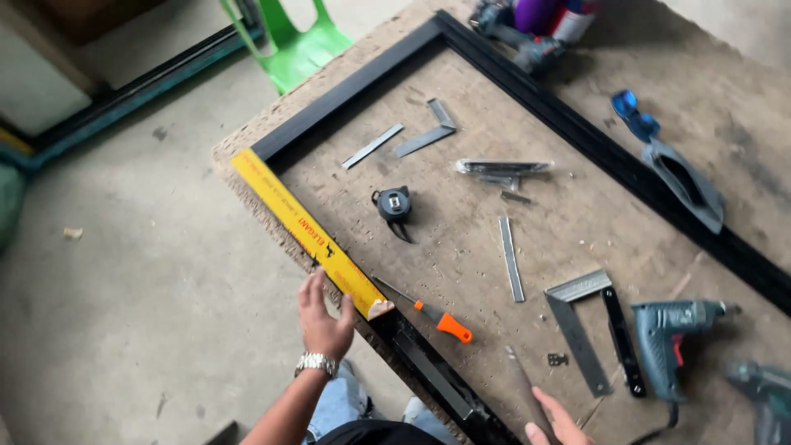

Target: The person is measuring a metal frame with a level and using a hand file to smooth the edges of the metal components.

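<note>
Now, from the head view, I'm seeing my left hand lying open, fingers pressing the near end of the yellow level on the black frame; my right hand is resting open on the board, well apart.

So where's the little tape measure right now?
In the head view the tape measure lies on the board inside the black frame, left of centre, between the yellow strip and a flat metal bar.

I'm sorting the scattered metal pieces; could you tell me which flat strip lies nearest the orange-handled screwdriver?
The long straight strip right of the screwdriver; the other straight strip lies farther up, by the L-shaped bracket.
</note>
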